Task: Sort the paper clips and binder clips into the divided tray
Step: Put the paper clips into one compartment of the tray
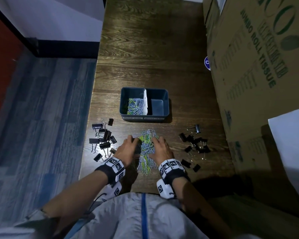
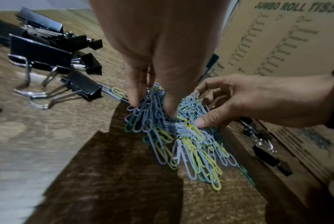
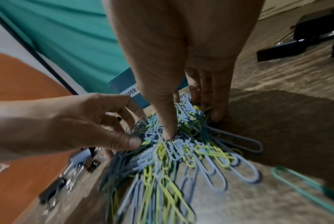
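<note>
- Dim room, dark wood-grain tabletop (image 1: 145,49); grey-blue floor off its left edge, tall brown cardboard cartons (image 1: 257,66) along the right edge.
- Heap of pastel blue, yellow and green wire paper clips (image 1: 146,149) lies on the table at 6 o'clock from the dark blue divided plastic tray (image 1: 144,103), between the two hands.
- Left hand (image 1: 126,149) at the heap's 9 o'clock, right hand (image 1: 160,150) at its 3 o'clock; equally near. Both have fingers spread and curved, tips dug into the clips from either side, raking or cupping. Nothing lifted clear yet.
- Heap's long axis runs 12 to 6, toward the tray. Likely next move: scoop and carry toward 12 o'clock.
- Tray's left compartment already holds paper clips; right compartment looks empty. White card divider between.
- Black metal binder clips lie in two loose groups: one (image 1: 103,138) at 9 o'clock of the heap, one (image 1: 194,144) at 3 o'clock. None in the tray.
- Writing: carton reads "JUMBO ROLL TISSUE" in green. Tray's front has two white labels; the left one shows "APER" in the right wrist view, presumably "PAPER CLIPS". Right label unreadable.
</note>
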`<state>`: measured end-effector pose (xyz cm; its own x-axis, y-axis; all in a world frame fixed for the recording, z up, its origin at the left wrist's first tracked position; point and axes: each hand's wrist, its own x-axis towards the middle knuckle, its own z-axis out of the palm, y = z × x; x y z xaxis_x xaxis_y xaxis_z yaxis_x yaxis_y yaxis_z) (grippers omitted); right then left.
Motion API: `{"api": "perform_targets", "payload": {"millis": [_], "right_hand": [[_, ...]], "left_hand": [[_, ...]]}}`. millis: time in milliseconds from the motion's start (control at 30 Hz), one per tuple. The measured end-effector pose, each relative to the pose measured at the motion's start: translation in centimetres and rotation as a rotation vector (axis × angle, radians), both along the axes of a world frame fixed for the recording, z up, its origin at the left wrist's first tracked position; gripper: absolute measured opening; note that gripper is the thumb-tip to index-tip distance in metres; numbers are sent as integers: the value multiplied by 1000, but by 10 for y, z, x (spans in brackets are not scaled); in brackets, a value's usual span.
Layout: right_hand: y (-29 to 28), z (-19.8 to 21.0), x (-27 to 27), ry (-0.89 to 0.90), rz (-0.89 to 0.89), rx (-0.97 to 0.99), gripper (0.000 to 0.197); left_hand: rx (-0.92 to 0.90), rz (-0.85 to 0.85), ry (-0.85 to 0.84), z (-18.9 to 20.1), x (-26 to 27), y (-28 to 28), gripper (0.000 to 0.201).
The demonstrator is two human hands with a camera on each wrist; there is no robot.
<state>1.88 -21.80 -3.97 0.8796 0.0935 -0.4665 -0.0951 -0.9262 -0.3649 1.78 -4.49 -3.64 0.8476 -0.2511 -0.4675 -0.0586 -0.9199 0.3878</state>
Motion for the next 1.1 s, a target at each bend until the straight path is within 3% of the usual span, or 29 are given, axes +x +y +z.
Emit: {"api": "perform_targets", "payload": {"millis": [133, 200, 367, 467, 667, 833, 967, 1100], "right_hand": [[-5, 6, 7, -27, -60, 52, 32], [-8, 10, 10, -15, -95, 70, 28], [-15, 19, 19, 14, -118, 97, 26], [-19, 26, 24, 16, -145, 141, 24], [-21, 50, 35, 9, -142, 180, 16], [-16, 72, 52, -117, -99, 291, 16], [-6, 93, 68, -207, -72, 370, 13], [14, 118, 97, -359, -65, 436, 16]], "left_hand": [[-108, 35, -10, 4, 6, 2, 30], [-142, 45, -22, 1, 9, 7, 17], [-245, 77, -92, 10, 11, 14, 18], [-322, 99, -165, 33, 19, 14, 25], [-393, 209, -264, 88, 54, 18, 5], [-435, 338, -403, 129, 102, 23, 10], [-466, 392, -429, 131, 137, 23, 14], [-454, 440, -423, 108, 144, 29, 17]]}}
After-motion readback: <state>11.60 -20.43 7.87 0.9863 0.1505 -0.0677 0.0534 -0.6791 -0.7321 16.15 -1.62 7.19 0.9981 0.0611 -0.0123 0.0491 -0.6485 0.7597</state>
